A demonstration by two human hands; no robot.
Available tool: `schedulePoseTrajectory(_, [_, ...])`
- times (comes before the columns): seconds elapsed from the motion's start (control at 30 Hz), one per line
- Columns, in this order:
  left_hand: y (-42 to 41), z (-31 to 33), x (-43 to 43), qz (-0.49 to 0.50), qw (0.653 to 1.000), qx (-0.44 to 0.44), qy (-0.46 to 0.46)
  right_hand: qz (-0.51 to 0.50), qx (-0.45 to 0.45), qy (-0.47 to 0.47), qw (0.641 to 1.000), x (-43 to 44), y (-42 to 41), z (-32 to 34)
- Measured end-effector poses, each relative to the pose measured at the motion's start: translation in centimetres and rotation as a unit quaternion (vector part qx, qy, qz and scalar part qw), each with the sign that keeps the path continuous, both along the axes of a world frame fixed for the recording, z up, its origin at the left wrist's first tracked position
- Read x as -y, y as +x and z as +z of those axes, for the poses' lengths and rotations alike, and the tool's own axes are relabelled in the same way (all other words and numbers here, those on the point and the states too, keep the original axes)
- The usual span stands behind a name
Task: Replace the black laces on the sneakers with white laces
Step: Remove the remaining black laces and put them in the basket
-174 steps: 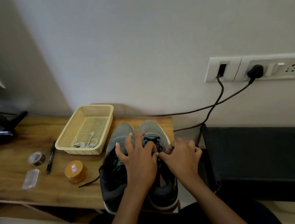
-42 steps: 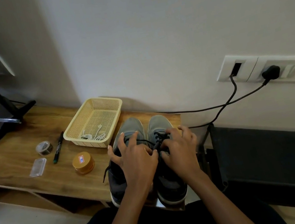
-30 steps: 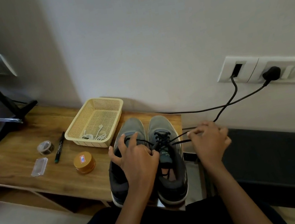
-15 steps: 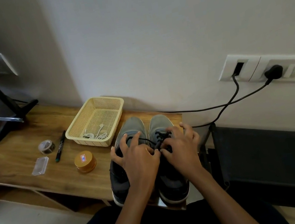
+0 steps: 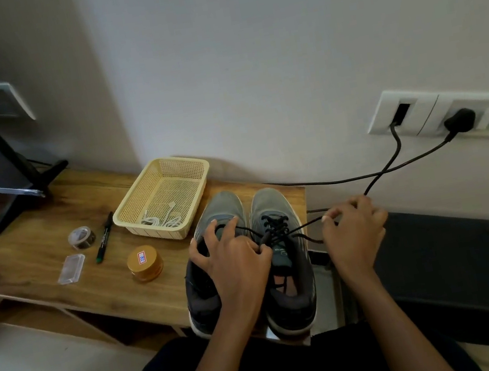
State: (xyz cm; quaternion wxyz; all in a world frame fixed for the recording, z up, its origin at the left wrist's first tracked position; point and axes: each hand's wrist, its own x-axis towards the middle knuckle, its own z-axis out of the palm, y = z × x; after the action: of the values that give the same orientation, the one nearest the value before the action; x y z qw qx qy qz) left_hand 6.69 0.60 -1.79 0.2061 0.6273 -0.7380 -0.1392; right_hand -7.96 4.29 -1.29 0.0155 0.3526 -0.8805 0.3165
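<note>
Lace (image 5: 305, 227) taut again: right hand (image 5: 354, 231) has swung out from the sneakers (image 5: 267, 205), fingers (image 5: 327, 217) pinching it; left hand (image 5: 237, 264), fingers spread, braces them. Another eyelet probably freed.

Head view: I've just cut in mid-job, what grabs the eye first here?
The right hand pinches a black lace, stretched taut to the right from the grey sneaker at the wooden bench's near right end, while the left hand rests on the other sneaker beside it. Behind them, a cream basket holds coiled white laces.
</note>
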Motion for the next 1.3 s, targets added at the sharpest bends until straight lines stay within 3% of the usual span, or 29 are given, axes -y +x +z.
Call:
schedulePoseTrajectory(0.1, [0.2,-0.1,0.2,-0.005,1.000,-0.006,0.009,0.028,0.007,-0.004,1.000,0.1,0.3,-0.2])
schedulePoseTrajectory(0.2, [0.4,0.0,0.2,-0.008,1.000,-0.009,0.023,0.133,-0.030,-0.002,0.991,0.6,1.8,-0.2])
schedulePoseTrajectory(0.3, [0.2,0.1,0.1,-0.012,1.000,0.002,0.022,0.232,-0.079,0.068,0.967,1.0,3.2,-0.8])
schedulePoseTrajectory(0.4, [0.2,-0.1,0.1,-0.010,1.000,0.003,0.012,0.258,-0.102,0.093,0.956,1.0,3.6,-1.4])
schedulePoseTrajectory(0.6, [0.2,-0.3,0.0,-0.005,1.000,0.001,-0.018,0.146,-0.089,0.040,0.984,0.8,2.6,-0.5])
schedulePoseTrajectory(0.73, [1.2,-0.5,0.5,0.019,1.000,0.001,-0.019,-0.027,0.024,-0.071,0.997,-0.5,-2.2,1.6])
schedulePoseTrajectory(0.8, [1.3,-0.4,0.5,0.017,1.000,-0.002,-0.017,-0.041,0.084,-0.106,0.990,-1.3,-4.1,1.7])
schedulePoseTrajectory(1.0, [0.4,-0.1,0.1,-0.002,1.000,0.006,-0.024,0.039,0.166,0.039,0.985,-1.0,-4.0,0.4])
schedulePoseTrajectory(1.2, [-1.1,0.1,1.1,-0.139,0.985,0.102,-0.019,0.157,0.139,0.086,0.974,-0.3,-0.6,0.9])
schedulePoseTrajectory(1.3, [-1.9,0.1,1.5,-0.163,0.977,0.137,-0.016,0.211,0.074,0.153,0.963,0.0,1.0,0.4])
